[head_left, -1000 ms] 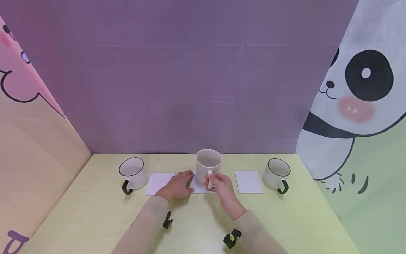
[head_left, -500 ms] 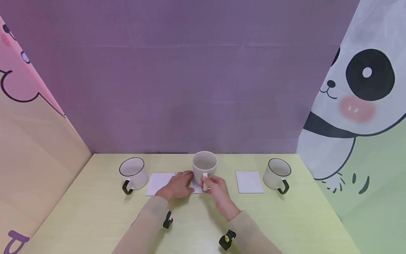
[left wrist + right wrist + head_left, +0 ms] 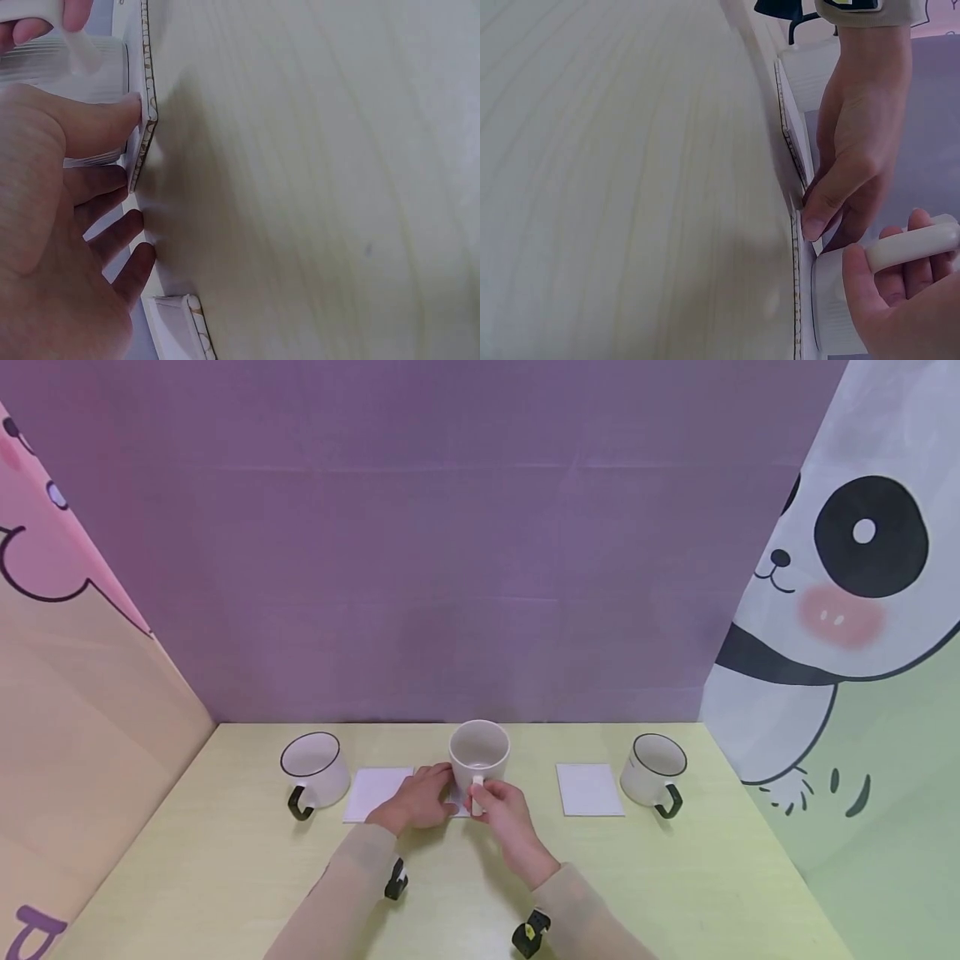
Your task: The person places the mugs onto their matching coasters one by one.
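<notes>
A plain white mug (image 3: 480, 758) stands upright over the middle white square coaster (image 3: 459, 795). My right hand (image 3: 512, 831) pinches its handle (image 3: 915, 247) between thumb and fingers. Beside the mug, my left hand (image 3: 420, 800) has its fingers extended, and its thumb touches the coaster's edge. In the left wrist view the left hand (image 3: 60, 202) is spread around the lower side of the mug (image 3: 105, 64), its thumb tip on the coaster (image 3: 137, 146). Whether the fingers touch the mug I cannot tell.
To the left stands a black-rimmed mug (image 3: 322, 777) with a black handle, beside a white coaster (image 3: 371, 789). On the right lies another coaster (image 3: 589, 790), next to a second black-rimmed mug (image 3: 652, 772). A purple cloth (image 3: 480, 568) hangs behind the table.
The plain mug has moved left and slightly toward me with my right hand on its handle, covering more of the middle coaster's left part. My left hand has stayed nearly still.
</notes>
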A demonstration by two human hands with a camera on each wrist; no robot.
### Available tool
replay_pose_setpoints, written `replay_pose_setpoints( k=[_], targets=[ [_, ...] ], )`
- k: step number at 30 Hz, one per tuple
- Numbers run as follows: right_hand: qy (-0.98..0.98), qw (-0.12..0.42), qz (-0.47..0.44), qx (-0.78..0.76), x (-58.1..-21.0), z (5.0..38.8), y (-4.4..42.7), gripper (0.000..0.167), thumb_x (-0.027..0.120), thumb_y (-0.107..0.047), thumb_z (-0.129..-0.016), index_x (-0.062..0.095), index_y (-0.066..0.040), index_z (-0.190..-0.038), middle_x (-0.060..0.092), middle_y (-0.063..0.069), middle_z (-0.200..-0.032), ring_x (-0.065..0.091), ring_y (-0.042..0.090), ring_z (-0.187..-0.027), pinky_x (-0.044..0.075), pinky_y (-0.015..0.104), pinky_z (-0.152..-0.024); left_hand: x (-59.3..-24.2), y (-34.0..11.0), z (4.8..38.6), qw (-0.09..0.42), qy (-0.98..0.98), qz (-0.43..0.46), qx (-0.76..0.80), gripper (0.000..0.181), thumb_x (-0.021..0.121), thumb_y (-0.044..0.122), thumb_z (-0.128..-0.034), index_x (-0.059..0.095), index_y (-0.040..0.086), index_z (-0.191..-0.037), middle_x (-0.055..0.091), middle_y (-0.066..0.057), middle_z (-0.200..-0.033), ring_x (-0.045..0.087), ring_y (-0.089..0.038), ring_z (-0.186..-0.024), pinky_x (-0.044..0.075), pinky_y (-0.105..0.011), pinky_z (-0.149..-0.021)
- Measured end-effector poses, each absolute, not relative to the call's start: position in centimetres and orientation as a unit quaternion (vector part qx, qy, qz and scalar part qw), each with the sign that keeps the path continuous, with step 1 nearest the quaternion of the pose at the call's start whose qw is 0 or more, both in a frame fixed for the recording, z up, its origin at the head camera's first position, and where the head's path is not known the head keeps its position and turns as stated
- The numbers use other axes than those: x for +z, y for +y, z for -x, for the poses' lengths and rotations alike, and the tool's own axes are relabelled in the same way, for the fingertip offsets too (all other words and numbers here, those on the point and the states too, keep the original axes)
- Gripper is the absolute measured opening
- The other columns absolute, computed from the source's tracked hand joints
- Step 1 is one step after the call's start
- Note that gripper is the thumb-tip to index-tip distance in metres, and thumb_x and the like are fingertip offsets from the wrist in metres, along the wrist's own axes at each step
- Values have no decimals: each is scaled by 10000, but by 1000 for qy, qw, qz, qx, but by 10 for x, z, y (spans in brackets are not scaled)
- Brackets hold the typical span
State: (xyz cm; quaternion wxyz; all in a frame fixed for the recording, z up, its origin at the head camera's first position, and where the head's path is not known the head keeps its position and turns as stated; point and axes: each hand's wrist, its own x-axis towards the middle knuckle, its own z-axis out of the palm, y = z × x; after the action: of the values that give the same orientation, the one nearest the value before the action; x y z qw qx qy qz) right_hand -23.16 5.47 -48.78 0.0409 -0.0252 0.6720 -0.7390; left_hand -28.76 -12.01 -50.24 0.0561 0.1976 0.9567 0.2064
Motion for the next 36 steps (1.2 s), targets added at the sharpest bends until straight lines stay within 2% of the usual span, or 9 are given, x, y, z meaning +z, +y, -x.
replay_pose_setpoints(
  k=[4,8,15,19,23,32,36],
  targets=[
    [672,41,32,-739,-488,232,54,261,576,-129,-1036,631,119,-978,660,95,-862,600,184,-898,564,478,-889,-503,-121,289,55,956,-199,206,646,715,253,-894,515,33,-1468,456,-142,-1547,414,-379,-1402,354,-598,-1120],
    [675,45,34,-735,-488,230,55,299,582,-147,-1037,617,148,-1008,659,118,-881,601,204,-919,560,483,-906,-503,-121,288,54,955,-201,209,641,716,248,-894,519,26,-1462,459,-148,-1543,416,-385,-1400,357,-601,-1116],
    [717,25,65,-694,-491,224,72,322,592,-156,-1033,645,134,-1162,686,240,-1091,649,368,-1067,572,492,-903,-503,-120,286,53,954,-200,216,636,723,230,-888,524,10,-1450,465,-151,-1537,421,-384,-1395,357,-597,-1118],
    [732,16,76,-677,-490,220,90,294,593,-120,-1029,644,137,-1161,687,277,-1087,660,404,-1051,575,501,-893,-502,-120,286,57,954,-200,216,654,708,234,-889,503,0,-1464,447,-159,-1549,407,-386,-1405,345,-594,-1127],
    [752,5,79,-654,-484,218,103,254,604,-93,-1017,659,130,-1124,700,252,-1039,677,374,-996,584,480,-872,-501,-121,287,63,956,-197,209,661,696,247,-901,487,10,-1481,431,-150,-1563,392,-380,-1417,338,-587,-1135],
    [804,-29,93,-586,-464,214,127,156,658,-74,-973,703,47,-1061,718,133,-945,665,213,-878,562,306,-785,-501,-122,286,66,956,-199,206,653,698,245,-901,492,-5,-1469,436,-160,-1556,398,-379,-1410,352,-593,-1120],
    [834,-61,112,-536,-455,212,136,127,675,-72,-963,715,7,-1054,724,53,-946,670,213,-904,557,320,-827,-501,-120,287,67,955,-200,208,658,701,239,-898,490,-9,-1469,434,-162,-1558,397,-380,-1411,354,-598,-1118]
  ],
)
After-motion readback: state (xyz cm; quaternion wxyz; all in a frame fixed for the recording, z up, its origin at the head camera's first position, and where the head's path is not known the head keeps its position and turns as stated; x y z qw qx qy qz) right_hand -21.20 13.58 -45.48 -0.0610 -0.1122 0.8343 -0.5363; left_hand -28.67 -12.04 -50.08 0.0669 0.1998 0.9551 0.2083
